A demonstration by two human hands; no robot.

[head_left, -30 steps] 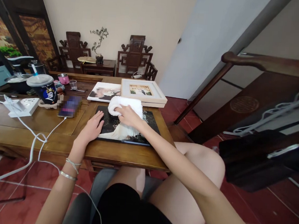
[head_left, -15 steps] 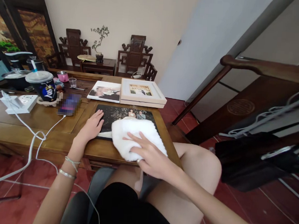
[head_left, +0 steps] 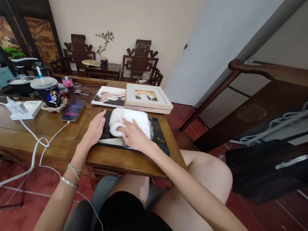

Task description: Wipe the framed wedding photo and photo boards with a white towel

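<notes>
A dark photo panel or album (head_left: 161,134) lies flat near the front edge of the table. Over its middle is a fluffy white towel (head_left: 132,118), which hides much of the printed picture. My right hand (head_left: 136,134) presses down on this towel, with its fingers partly sunk into the folds. Along the panel's left edge rests my left hand (head_left: 95,130), fingers stretched out and held close together, with nothing in its grip.
Behind the panel sit a boxed framed photo (head_left: 167,110) and a white-edged photo book (head_left: 96,101). To the left are a phone (head_left: 72,110) on a cable, a lidded cup (head_left: 47,84) and a power strip (head_left: 34,110). Wooden table edge (head_left: 177,157) borders my knee.
The towel and my right hand have moved left and away from me across the panel, uncovering its right part. My left hand stays at the left edge, turned more on its side.
</notes>
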